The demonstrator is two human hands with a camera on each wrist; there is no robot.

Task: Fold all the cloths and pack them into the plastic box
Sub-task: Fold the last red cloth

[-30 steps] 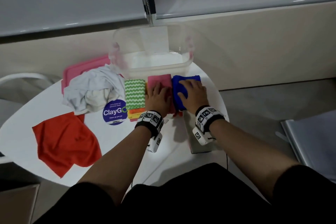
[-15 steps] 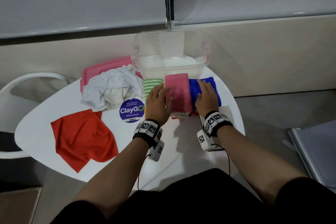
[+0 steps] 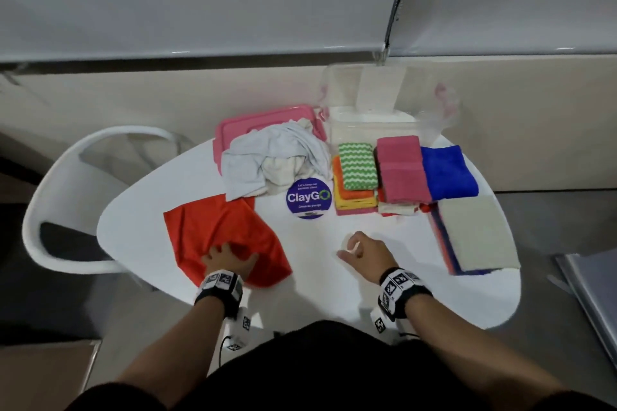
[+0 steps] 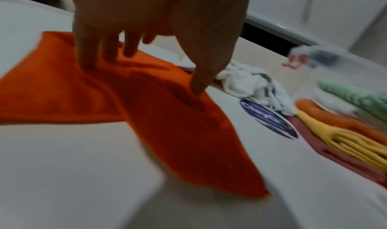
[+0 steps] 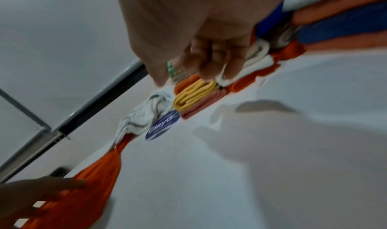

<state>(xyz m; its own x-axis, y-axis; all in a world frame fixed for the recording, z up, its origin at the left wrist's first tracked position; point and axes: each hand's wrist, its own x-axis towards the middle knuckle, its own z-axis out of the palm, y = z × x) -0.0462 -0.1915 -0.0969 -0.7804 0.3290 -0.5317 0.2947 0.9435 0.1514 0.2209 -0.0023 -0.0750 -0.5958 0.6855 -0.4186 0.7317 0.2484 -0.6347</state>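
An unfolded red cloth (image 3: 217,227) (image 4: 167,116) lies at the front left of the white table (image 3: 334,294). My left hand (image 3: 227,260) (image 4: 142,77) rests on its near part with spread fingertips and thumb, and the fabric wrinkles between them. My right hand (image 3: 359,248) (image 5: 209,62) hovers over bare table in the middle, fingers curled, holding nothing. A crumpled white cloth (image 3: 273,160) sits behind the red one. The clear plastic box (image 3: 444,110) stands at the back. Folded piles lie before it: green zigzag (image 3: 357,165), pink (image 3: 400,173), blue (image 3: 447,173).
A beige-topped stack of folded cloths (image 3: 477,233) sits at the right edge. The pink lid (image 3: 263,115) lies under the white cloth, left of the box. A round ClayGo sticker (image 3: 309,198) marks the table. A white chair (image 3: 60,183) stands at the left.
Both hands left the folded pink and blue cloths by the box and drew back toward me. The left hand went to the red cloth; the right stopped mid-table.
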